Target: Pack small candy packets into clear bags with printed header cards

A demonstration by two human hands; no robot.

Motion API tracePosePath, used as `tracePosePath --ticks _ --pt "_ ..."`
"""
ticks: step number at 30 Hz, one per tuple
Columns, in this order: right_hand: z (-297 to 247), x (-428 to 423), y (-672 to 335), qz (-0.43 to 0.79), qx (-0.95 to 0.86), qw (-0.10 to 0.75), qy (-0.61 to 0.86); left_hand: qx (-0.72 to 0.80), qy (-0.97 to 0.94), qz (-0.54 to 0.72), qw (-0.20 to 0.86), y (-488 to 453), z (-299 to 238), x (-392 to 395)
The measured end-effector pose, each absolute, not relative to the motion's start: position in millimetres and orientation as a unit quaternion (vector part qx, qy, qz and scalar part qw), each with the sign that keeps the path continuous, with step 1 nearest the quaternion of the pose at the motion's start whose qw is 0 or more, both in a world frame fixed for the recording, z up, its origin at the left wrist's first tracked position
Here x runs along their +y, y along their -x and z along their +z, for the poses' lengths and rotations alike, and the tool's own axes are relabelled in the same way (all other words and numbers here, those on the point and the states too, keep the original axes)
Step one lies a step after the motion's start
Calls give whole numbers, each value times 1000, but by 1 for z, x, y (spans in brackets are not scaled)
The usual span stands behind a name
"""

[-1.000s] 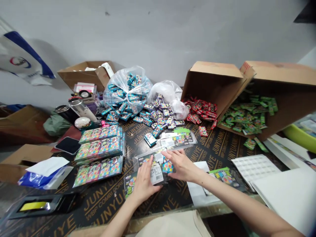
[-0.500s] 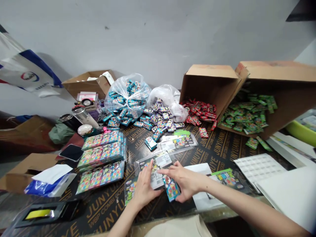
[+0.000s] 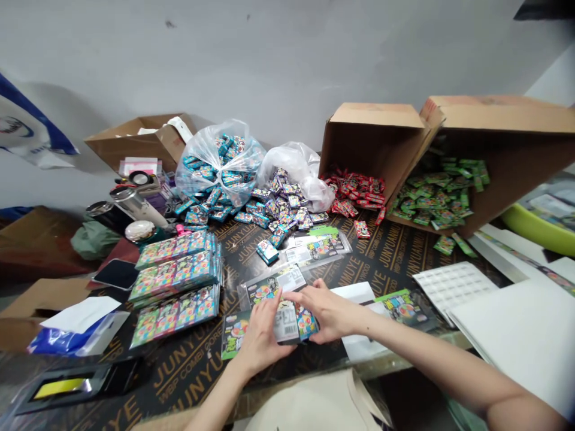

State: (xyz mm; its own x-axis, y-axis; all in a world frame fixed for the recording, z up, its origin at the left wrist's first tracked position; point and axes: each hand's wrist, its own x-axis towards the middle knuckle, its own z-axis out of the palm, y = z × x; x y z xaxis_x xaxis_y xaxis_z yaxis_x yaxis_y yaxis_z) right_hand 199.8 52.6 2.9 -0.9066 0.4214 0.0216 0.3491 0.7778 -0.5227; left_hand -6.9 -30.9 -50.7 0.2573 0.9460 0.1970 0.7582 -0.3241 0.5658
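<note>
My left hand (image 3: 263,338) grips a printed clear plastic pouch (image 3: 286,323) across its width, thumb at the near edge and fingers at the far edge. A small blue candy packet (image 3: 306,323) is at the right end of that pouch, pinched between the thumb and fingers of my right hand (image 3: 332,311). I cannot tell how much of the packet is inside. More printed pouches lie under and around my hands, one with a green top (image 3: 402,305) to the right. Farther back another pouch (image 3: 318,246) lies near a pair of blue packets (image 3: 268,251).
Filled packs (image 3: 175,281) are stacked at the left, near a phone (image 3: 115,273) and steel tumblers (image 3: 135,206). Behind are a bag of blue packets (image 3: 220,170), purple packets (image 3: 287,200), and cartons with red (image 3: 357,191) and green packets (image 3: 438,197). A label sheet (image 3: 453,287) lies right.
My right hand has brought the blue packet up and left, from beside the pouch to its right end. My left hand stays on the pouch. The camera view has shifted slightly.
</note>
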Motion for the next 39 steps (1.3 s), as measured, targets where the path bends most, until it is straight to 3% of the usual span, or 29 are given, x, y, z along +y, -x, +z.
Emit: tracePosePath --ticks 5,11,18,23,27,31,35,39 --pt "2 56 -208 364 -906 99 190 534 -772 249 237 6 -54 -41" --pt "0 47 -206 283 -946 53 151 538 -761 267 247 1 -68 -52" --pt "-19 36 -209 255 -908 224 244 617 -663 337 259 3 -53 -43" --pt "-30 52 -197 263 -919 192 224 623 -660 337 250 6 -50 -32" --pt "-40 137 -181 169 -821 284 465 630 -675 306 231 8 -61 -30" --pt "-45 223 -164 149 -701 212 664 637 -695 265 202 6 -81 -31" --pt "-46 256 -153 160 -683 202 684 646 -696 252 187 4 -95 -33" --pt "-50 238 -163 128 -728 213 639 642 -694 257 198 5 -95 -35"
